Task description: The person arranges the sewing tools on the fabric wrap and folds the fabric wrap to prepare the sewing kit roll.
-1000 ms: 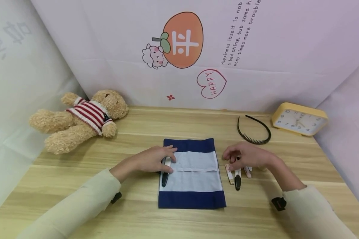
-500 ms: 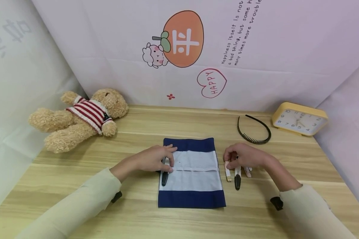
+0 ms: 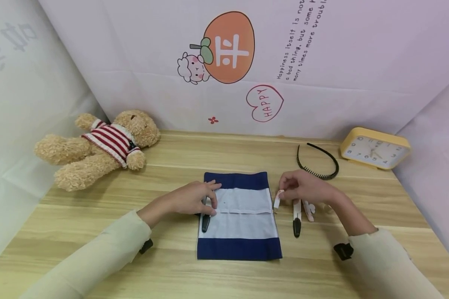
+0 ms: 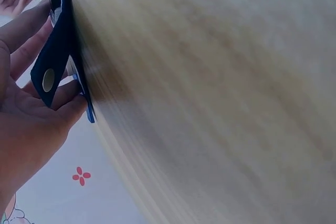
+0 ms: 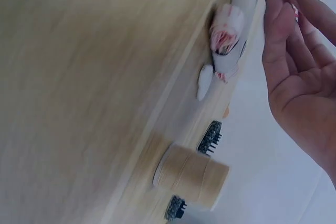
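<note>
A white cloth (image 3: 247,228) with navy bands lies flat at the middle of the table. My left hand (image 3: 192,199) rests over its left edge, fingers spread and thumb apart. Beneath that hand, partly hidden, lies a black-ended pen-like tool (image 3: 206,223). A navy strap (image 4: 52,61) with a metal snap shows beside the fingers in the left wrist view. My right hand (image 3: 308,187) pinches a small flat white strip (image 3: 277,201) with a gold-coloured end, at the cloth's right edge. Just right of it lies a black-and-white pen-like tool (image 3: 297,218), its upper end hidden by the hand.
A white-and-pink bundle (image 3: 308,211) lies by the right hand, with a tan spool (image 5: 191,174) nearby in the right wrist view. A black toothed headband (image 3: 323,174) and a yellow clock (image 3: 374,148) stand beyond. A teddy bear (image 3: 97,151) lies at the back left.
My right hand has picked up the white strip from beside the pen-like tool and moved it left to the cloth's edge. My left hand has hardly moved.
</note>
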The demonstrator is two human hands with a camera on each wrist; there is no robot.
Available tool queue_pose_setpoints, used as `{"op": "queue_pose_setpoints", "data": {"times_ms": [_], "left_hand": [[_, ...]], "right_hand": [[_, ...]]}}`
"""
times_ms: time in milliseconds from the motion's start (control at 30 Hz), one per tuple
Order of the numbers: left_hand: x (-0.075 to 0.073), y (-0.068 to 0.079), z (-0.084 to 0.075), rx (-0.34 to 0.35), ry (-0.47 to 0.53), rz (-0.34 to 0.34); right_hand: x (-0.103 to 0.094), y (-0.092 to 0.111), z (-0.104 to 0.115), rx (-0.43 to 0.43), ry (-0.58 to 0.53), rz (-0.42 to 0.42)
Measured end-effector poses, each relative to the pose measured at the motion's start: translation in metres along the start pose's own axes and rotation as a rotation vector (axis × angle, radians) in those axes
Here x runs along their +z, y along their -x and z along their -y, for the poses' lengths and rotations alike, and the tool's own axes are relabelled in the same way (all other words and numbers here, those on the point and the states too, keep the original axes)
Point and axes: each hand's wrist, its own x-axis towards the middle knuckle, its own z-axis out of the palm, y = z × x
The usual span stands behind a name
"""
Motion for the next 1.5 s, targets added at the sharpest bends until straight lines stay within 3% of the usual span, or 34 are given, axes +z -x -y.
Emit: {"op": "queue_pose_setpoints", "data": {"times_ms": [133, 333, 433, 767, 967, 1500], "left_hand": [[0.0, -0.001, 0.0, 0.002, -0.007, -0.001], [0.0, -0.002, 0.001, 0.008, -0.011, -0.001], [0.0, -0.002, 0.001, 0.009, -0.016, 0.002], [0.0, 0.0, -0.002, 0.015, -0.017, 0.006], [-0.001, -0.001, -0.001, -0.013, -0.004, 0.008], [-0.007, -0.002, -0.004, -0.043, -0.015, 0.049]], "right_hand": [[0.0, -0.004, 0.004, -0.034, -0.064, -0.053], [0.002, -0.014, 0.013, -0.071, -0.036, -0.198], [0.005, -0.018, 0.016, -0.098, -0.024, -0.226], [0.018, -0.027, 0.01, -0.075, -0.119, -0.15], [0.022, -0.031, 0.011, -0.042, -0.091, -0.147], [0.037, -0.054, 0.031, -0.105, -0.043, -0.1]]}}
